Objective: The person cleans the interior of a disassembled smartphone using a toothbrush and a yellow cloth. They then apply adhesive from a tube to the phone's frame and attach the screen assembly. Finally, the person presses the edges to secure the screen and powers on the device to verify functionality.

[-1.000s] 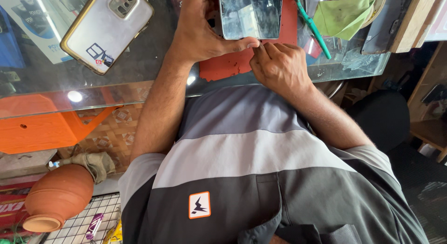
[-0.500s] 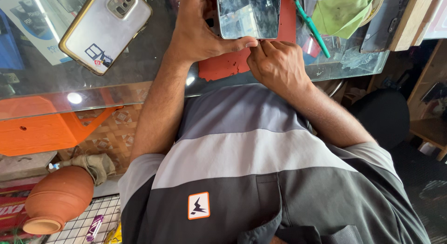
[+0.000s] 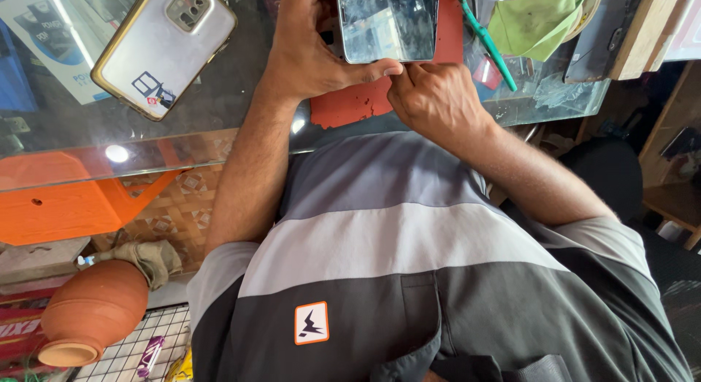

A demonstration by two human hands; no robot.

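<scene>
At the top centre of the frame the left hand (image 3: pixel 310 50) grips a silver phone (image 3: pixel 387 23) by its edge over a red mat (image 3: pixel 358 105), while the right hand (image 3: pixel 434 101), fingers curled shut, pinches its lower corner, a second phone (image 3: pixel 164 46) lying at upper left.

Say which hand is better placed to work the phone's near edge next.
Right, likely. The right hand pinches the near edge of the phone; the left hand grips and steadies it.
</scene>
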